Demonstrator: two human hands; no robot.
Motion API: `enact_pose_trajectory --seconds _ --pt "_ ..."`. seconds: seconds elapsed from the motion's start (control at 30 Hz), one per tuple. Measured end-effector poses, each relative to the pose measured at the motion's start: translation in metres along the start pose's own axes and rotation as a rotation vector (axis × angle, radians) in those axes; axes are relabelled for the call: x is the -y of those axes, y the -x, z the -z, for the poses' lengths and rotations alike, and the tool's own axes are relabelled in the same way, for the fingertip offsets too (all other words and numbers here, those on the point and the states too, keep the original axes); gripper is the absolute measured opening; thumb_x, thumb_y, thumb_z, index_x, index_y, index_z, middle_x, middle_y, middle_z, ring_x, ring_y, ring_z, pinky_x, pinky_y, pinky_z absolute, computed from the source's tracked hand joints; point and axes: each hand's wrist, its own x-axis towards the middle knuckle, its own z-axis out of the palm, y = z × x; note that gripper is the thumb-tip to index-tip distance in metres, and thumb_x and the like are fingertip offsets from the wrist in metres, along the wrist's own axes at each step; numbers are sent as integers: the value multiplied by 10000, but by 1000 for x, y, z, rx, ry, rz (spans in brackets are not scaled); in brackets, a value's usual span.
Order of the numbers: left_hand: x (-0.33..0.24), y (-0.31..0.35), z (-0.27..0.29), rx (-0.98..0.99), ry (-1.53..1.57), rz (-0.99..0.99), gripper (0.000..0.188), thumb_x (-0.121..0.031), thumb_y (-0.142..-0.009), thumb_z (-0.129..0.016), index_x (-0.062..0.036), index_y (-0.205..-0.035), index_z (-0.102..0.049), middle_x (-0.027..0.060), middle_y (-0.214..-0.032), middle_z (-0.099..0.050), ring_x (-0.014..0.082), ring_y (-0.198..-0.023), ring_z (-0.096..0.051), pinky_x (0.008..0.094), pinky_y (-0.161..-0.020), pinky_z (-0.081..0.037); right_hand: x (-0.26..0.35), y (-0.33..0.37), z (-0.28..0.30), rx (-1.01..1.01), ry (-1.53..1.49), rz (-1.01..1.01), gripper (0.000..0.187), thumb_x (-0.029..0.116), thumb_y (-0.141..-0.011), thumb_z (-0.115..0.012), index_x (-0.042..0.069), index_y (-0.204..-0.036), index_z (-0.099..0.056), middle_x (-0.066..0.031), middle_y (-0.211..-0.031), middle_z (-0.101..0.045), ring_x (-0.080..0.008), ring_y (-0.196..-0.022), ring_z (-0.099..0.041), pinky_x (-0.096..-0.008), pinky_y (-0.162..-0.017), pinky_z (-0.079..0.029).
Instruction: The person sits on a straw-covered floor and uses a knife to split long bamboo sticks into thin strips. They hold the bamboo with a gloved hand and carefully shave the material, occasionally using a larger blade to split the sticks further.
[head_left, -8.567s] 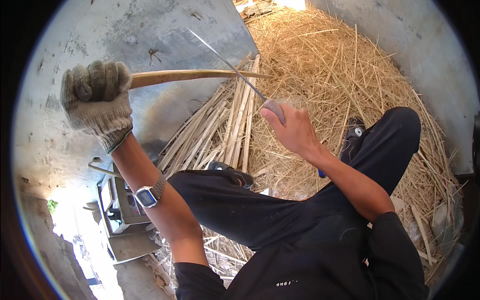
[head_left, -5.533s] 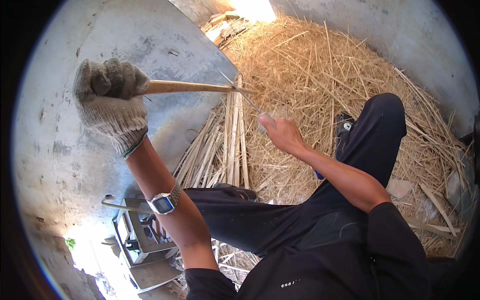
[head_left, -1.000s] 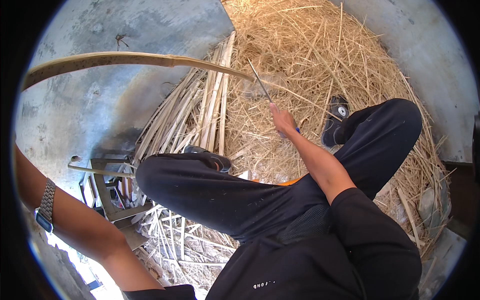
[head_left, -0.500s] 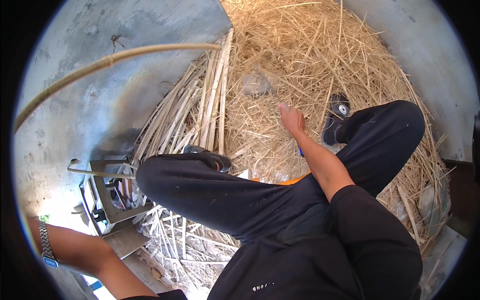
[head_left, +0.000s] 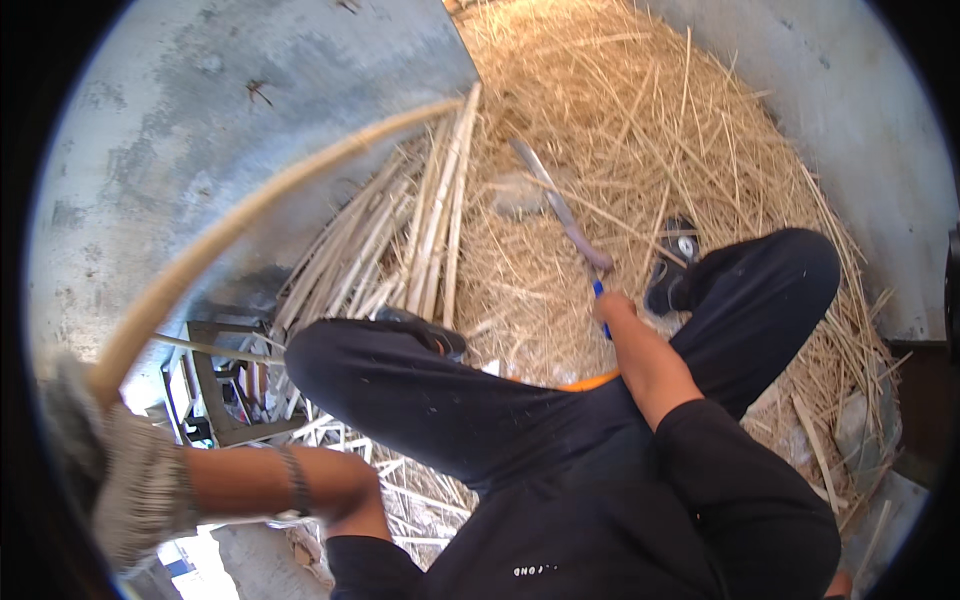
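Observation:
My right hand (head_left: pixel 618 310) is closed round the blue handle of a machete (head_left: pixel 558 205) between my bent legs. Its long blade points away from me over the straw, with the tip up and to the left. At the far left, my left hand (head_left: pixel 85 440), in a grey knitted glove, is at the near end of a long bamboo strip (head_left: pixel 250 210) and appears closed round it. That hand is blurred and partly cut off by the rim. The strip arcs up and right, its far end by a bundle of split bamboo strips (head_left: pixel 440 220).
Straw and thin shavings (head_left: pixel 620 110) cover the floor ahead. A pale stone (head_left: pixel 520 195) lies beside the blade. Grey walls (head_left: pixel 860 120) stand to both sides. A dark frame (head_left: pixel 215 390) is beyond my left knee. An orange piece (head_left: pixel 590 382) shows between my legs.
My left arm has swung inward, bringing the gloved hand into view with the bamboo strip. My right hand has drawn back toward me, and the machete now shows clearly.

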Motion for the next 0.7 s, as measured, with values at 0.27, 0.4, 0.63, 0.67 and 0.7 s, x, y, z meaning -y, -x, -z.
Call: enact_pose_trajectory --seconds 0.27,0.4,0.63,0.67,0.7 --pt "29 139 15 44 -440 287 274 -297 -960 -502 -139 -735 -498 -56 -662 -464 108 -580 -491 201 -645 -431 20 0 23 -68 -70 103 487 252 -833 -679 74 -1285 -637 -172 -1291 -635 -309 -1197 -617 -439 -978 -508" --pt "-19 148 7 258 -1054 692 281 -294 -969 -503 -127 -745 -528 -59 -674 -493 97 -583 -514 174 -679 -466 4 -11 74 -184 -154 171 463 291 -843 -603 -13 -1188 -659 -171 -1034 -719 -272 -911 -704 -412 -795 -553" --pt "19 155 -33 1083 230 -63 201 -193 -837 -663 -54 -715 -584 22 -558 -524 167 -465 -535 320 -555 -553 43 206 274 -291 -42 639 330 290 -1011 -458 12 -1148 -571 -123 -819 -611 -262 -727 -594 -407 -704 -493" --pt "25 162 -38 1040 507 -227 201 -185 -807 -694 -42 -708 -593 46 -549 -537 189 -455 -543 358 -540 -566 42 222 277 -381 -111 749 329 310 -1014 -466 19 -1129 -566 -122 -814 -591 -260 -722 -573 -410 -697 -481" --pt "16 172 -37 1015 472 -189 215 -201 -783 -714 -33 -706 -604 74 -572 -563 213 -472 -562 393 -556 -575 41 240 275 -466 -180 859 330 329 -1017 -474 25 -1111 -561 -121 -810 -571 -259 -717 -553 -413 -690 -469"
